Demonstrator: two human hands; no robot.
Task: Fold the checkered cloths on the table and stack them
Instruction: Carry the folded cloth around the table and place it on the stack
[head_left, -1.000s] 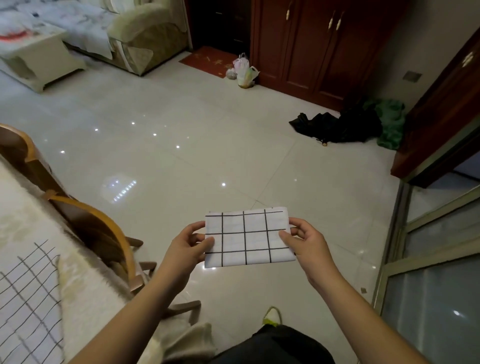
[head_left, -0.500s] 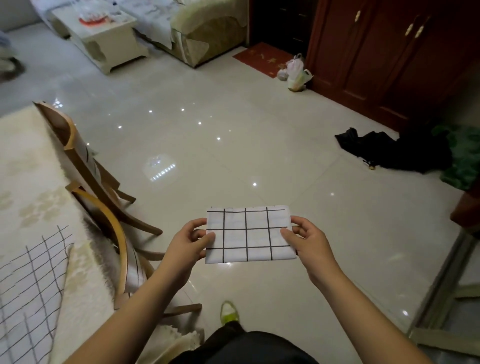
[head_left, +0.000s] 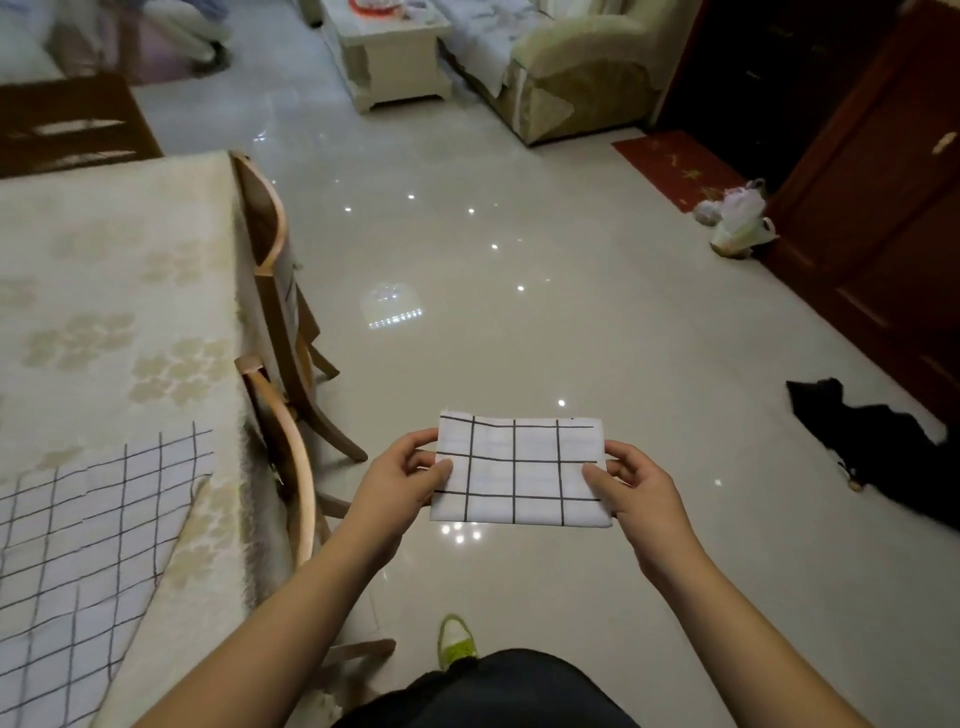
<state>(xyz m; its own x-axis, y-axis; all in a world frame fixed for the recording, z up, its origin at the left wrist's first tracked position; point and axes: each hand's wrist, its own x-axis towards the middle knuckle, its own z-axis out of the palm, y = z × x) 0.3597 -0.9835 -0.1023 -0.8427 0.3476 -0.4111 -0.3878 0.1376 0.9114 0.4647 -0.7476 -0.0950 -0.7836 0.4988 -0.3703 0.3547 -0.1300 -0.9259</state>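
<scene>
Folded checkered cloth (head_left: 521, 470) held flat above the floor (head_left: 519, 260), right of the counter (head_left: 104, 291). Left hand (head_left: 400, 480) pinches its left edge; right hand (head_left: 636, 491) pinches its right edge. Unfolded checkered cloth (head_left: 78, 545) lies on the counter. Plastic bag (head_left: 737, 223) on the floor, contents unclear.

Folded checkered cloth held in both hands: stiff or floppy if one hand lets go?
Probably floppy: the folded cloth is thin fabric, held flat only because the left hand and right hand pinch opposite ends. Likely light: fingertip pinches carry it. Layers may slip open.
</scene>
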